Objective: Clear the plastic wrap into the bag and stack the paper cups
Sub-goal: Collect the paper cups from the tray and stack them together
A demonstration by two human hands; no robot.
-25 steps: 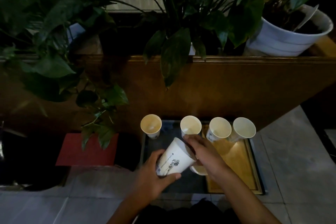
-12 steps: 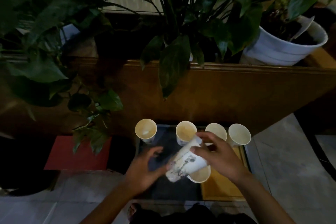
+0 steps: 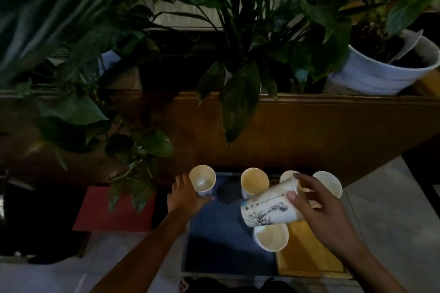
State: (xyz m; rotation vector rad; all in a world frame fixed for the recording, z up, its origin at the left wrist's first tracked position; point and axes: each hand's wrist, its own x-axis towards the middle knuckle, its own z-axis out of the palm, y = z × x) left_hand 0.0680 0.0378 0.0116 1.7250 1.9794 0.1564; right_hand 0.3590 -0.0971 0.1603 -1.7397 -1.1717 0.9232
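Inspecting the tray [image 3: 309, 264], we find the right hand [image 3: 326, 216] grasping a tilted printed cup [image 3: 269, 207] above an upright cup [image 3: 271, 236]. The left hand [image 3: 184, 197] wraps the far-left cup [image 3: 202, 179]; three more cups stand behind.

Back row: four cups [image 3: 254, 182] on the tray [image 3: 228, 254], before the wooden planter [image 3: 309, 133]
Tilted cup [image 3: 269, 208]: above nearer cup [image 3: 271, 236]
Mat [image 3: 114, 211]: left of tray

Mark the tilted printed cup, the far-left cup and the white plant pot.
tilted printed cup [image 3: 267, 209], head view, on its printed side wall
far-left cup [image 3: 202, 177], head view, on its inner wall
white plant pot [image 3: 371, 74], head view, on its outer wall
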